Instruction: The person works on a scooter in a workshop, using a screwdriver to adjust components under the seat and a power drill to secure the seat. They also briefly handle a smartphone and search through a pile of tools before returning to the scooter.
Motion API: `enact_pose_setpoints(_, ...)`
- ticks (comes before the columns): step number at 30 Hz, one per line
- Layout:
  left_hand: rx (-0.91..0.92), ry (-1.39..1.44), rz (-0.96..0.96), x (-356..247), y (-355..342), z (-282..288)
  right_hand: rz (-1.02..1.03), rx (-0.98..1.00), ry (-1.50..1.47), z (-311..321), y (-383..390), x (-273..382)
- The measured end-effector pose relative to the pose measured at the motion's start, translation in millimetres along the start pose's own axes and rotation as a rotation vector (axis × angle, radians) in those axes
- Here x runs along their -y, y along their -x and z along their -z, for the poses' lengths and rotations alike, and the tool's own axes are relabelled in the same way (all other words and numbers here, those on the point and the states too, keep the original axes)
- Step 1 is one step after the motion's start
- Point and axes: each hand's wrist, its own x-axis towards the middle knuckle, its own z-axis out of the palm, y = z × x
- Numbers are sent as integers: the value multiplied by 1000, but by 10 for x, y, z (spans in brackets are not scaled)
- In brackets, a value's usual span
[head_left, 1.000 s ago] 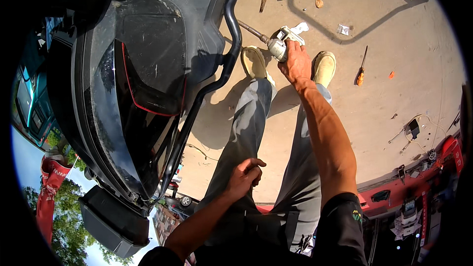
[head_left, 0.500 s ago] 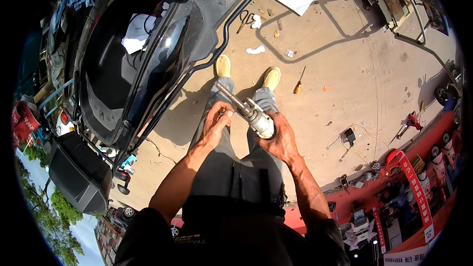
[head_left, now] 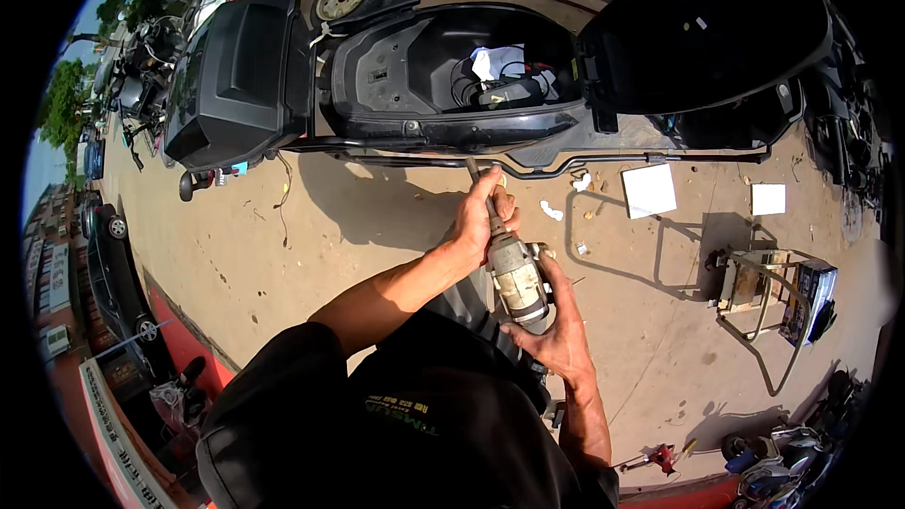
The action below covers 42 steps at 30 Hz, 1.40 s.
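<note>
A silver-grey impact wrench [head_left: 517,278] with a long, thin shaft lies between my hands, its shaft tip pointing away from me. My left hand [head_left: 474,224] is closed around the shaft, thumb toward the tip. My right hand [head_left: 564,332] grips the rear of the body from the right side; its fingers are partly hidden under the tool. Just beyond the tip stands a black scooter [head_left: 443,137] with its seat [head_left: 707,33] raised. In its open storage bin [head_left: 377,75] lie white paper [head_left: 497,62], dark cables and a black device [head_left: 514,90].
A black top box [head_left: 236,80] sits at the scooter's left end. White square boards [head_left: 650,190] lie on the floor to the right, near a metal-framed stand [head_left: 754,283]. A red-handled tool [head_left: 663,458] lies at the lower right, by parked two-wheelers [head_left: 801,462].
The view has swung left, so the scooter now lies across the front. My left hand has gone from loose fingers beside the shaft to wrapping it. The right hand keeps its hold.
</note>
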Motion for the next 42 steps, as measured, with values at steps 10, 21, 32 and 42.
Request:
enact_pose_setpoints(10, 98, 1, -305, -737, 304, 246, 8, 64, 135, -676, -748, -327)
enact_pose_setpoints(21, 142, 150, -226, -1530, -822, 2004, -479, 93, 93, -803, -2051, 549)
enact_pose_setpoints(32, -17, 325, -206, -2239, -1185, 2141, -157, 498, 455, -390, -2697, 195)
enact_pose_setpoints(42, 0, 373, -423, -2128, -1058, 2015, -265, 596, 571, -727, -3422, 484)
